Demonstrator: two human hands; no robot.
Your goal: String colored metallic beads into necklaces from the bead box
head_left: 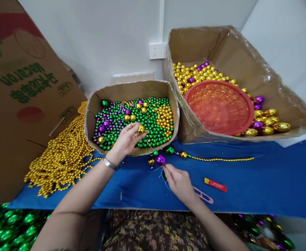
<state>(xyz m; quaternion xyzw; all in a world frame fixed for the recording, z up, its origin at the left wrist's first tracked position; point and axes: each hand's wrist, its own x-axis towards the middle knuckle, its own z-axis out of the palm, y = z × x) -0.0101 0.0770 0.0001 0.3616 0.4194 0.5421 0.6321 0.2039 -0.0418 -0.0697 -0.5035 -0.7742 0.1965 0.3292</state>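
My left hand point(128, 139), with a silver band at the wrist, pinches a large shiny gold bead point(140, 129) over the front of the smaller bead box. From near this bead a thin string point(150, 144) runs down to a cluster by my right hand point(177, 181). The fingers of that hand are closed at a large purple bead point(160, 160). Small green, gold and purple beads sit around it. A beaded strand point(220, 159) with a green ball and a gold chain stretches right across the blue cloth. Loose white string hangs below the purple bead.
The smaller cardboard box point(132, 85) holds green, purple and gold beads. A larger box point(202, 38) carries a red basket point(249, 115) among big beads. Gold bead strands point(64, 157) lie left. A red lighter point(217, 184) and pink-handled tool point(205, 196) lie right.
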